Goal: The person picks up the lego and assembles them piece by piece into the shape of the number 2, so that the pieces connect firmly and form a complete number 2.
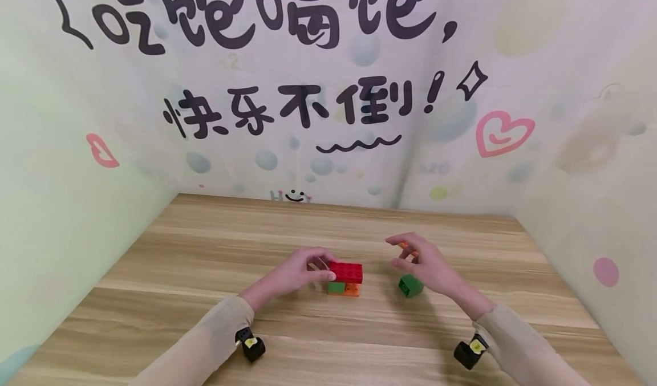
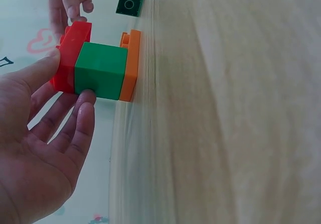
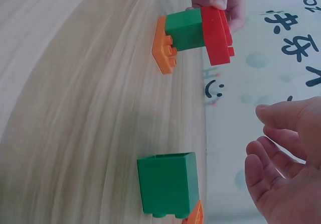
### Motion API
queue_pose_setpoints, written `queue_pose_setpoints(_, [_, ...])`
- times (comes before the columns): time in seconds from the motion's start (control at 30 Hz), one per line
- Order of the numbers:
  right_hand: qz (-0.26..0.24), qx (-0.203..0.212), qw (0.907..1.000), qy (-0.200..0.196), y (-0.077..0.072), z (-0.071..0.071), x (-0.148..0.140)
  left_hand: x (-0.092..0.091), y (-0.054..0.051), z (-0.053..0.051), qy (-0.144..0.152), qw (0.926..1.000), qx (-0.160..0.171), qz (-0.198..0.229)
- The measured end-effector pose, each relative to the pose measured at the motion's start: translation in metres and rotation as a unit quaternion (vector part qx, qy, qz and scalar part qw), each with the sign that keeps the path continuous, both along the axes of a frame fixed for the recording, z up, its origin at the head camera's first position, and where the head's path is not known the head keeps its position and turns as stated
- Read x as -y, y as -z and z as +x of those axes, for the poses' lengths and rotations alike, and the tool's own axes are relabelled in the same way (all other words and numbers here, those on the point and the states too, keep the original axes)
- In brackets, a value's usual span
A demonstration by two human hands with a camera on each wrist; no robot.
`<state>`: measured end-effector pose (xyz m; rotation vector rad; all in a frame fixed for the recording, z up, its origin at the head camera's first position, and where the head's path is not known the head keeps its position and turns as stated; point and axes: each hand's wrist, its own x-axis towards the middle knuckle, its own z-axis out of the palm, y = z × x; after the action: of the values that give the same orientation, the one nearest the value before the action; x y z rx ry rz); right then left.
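A small stack of toy building bricks stands on the table: a flat orange brick [image 1: 353, 290] at the bottom, a green brick [image 2: 100, 71] on one end of it and a red brick [image 1: 349, 273] on top. My left hand [image 1: 300, 269] pinches the red brick's left end between thumb and fingers. To the right, a loose green brick [image 1: 410, 286] lies on its side, its hollow underside towards the stack. My right hand [image 1: 428, 266] is raised just above and beyond it, fingers loosely bent with nothing between them. Partly hidden by that hand is another orange piece [image 3: 195, 214].
The wood-grain table [image 1: 318, 340] ends at a back wall hung with a printed cloth [image 1: 308, 163], with more pale walls at both sides. Black wrist cameras [image 1: 250, 345] sit on both sleeves.
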<state>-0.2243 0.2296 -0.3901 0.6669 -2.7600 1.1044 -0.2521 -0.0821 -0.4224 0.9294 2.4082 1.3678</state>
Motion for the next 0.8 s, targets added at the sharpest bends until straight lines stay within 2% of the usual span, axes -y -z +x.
queue_pose_setpoints(0.3, [0.006,0.008,0.9999,0.014,0.000,0.005,-0.014,0.000,-0.001,0.000,-0.001,1.0000,0.002,-0.002])
queue_pose_setpoints(0.47, [0.009,-0.006,0.9999,0.012,0.003,0.007,-0.020,-0.001,-0.002,0.001,-0.002,1.0000,0.000,-0.003])
queue_pose_setpoints(0.8, [0.032,-0.018,0.9993,0.011,0.015,0.013,-0.031,0.000,-0.002,0.002,-0.006,0.9999,-0.004,-0.012])
